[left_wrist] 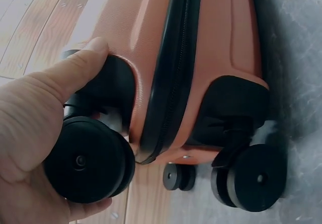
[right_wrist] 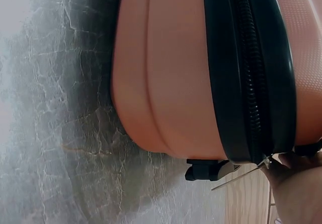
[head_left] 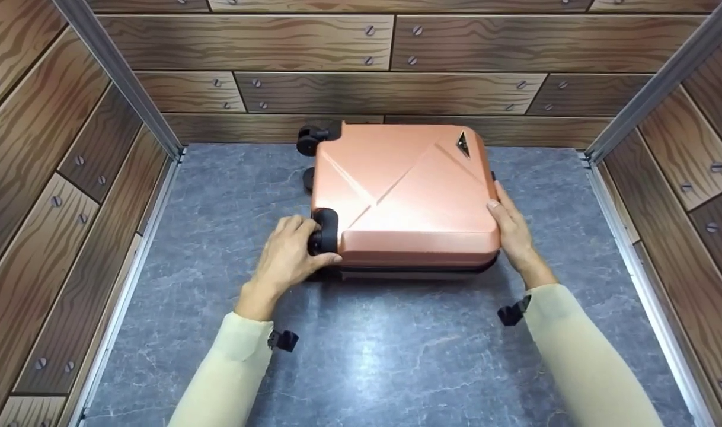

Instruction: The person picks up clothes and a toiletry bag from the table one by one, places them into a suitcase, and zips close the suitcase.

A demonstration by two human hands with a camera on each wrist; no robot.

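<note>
A rose-gold hard-shell suitcase (head_left: 402, 196) lies flat on the floor, its wheeled end to the left. My left hand (head_left: 284, 249) grips the near wheel corner. In the left wrist view, the thumb presses the black corner guard (left_wrist: 115, 80) while the fingers reach behind a black wheel (left_wrist: 83, 158). At the opposite end, my right hand (head_left: 512, 228) holds the edge, thumb near the upper shell and fingers along the end face. The right wrist view has the black zipper band (right_wrist: 251, 83) running down to that hand, whose fingertips are mostly hidden. A black clip-like fitting (right_wrist: 206, 169) sticks out beside it.
Grey marbled flooring (head_left: 361, 350) surrounds the suitcase. Wood-print panels (head_left: 313, 41) rise behind and on both sides, with metal rails (head_left: 130, 249) along the floor edges. The suitcase's far side is close to the back wall.
</note>
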